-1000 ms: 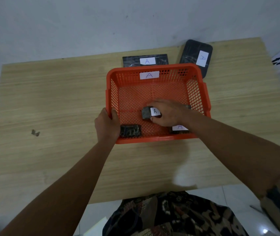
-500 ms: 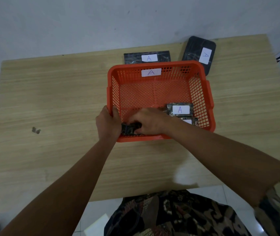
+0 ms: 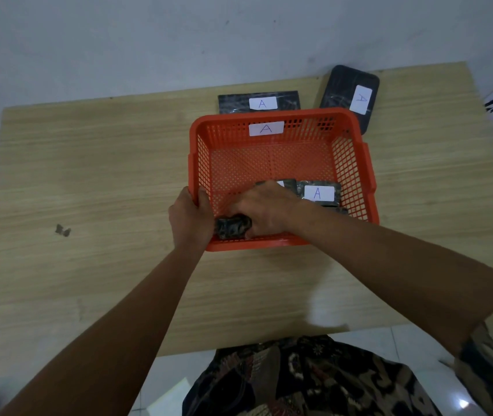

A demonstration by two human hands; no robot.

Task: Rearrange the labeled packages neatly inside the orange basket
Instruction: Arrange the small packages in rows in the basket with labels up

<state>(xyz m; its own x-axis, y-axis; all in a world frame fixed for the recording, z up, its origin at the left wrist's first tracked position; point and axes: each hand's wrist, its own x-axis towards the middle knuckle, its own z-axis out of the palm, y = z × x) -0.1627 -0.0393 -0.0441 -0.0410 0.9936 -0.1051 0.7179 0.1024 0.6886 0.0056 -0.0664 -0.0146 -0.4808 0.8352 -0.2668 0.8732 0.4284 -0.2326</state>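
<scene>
Packages (image 3: 319, 193) | part-tidied, more left | right hand (image 3: 264, 210) gripping dark pack (image 3: 231, 227) | left hand (image 3: 189, 217) clasping basket (image 3: 272, 117) rim

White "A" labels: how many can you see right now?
4 clear: on the basket's far wall, on the flat package behind the basket, on the tilted package at back right, and on the package inside the basket. A fifth peeks beside the right hand.

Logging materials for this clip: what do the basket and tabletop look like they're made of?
Orange basket: seemingly moulded plastic, with perforated mesh walls and floor and a slight sheen. Table: light wood-grain surface, matte; probably laminate or veneer, though solid wood can't be ruled out.
</scene>
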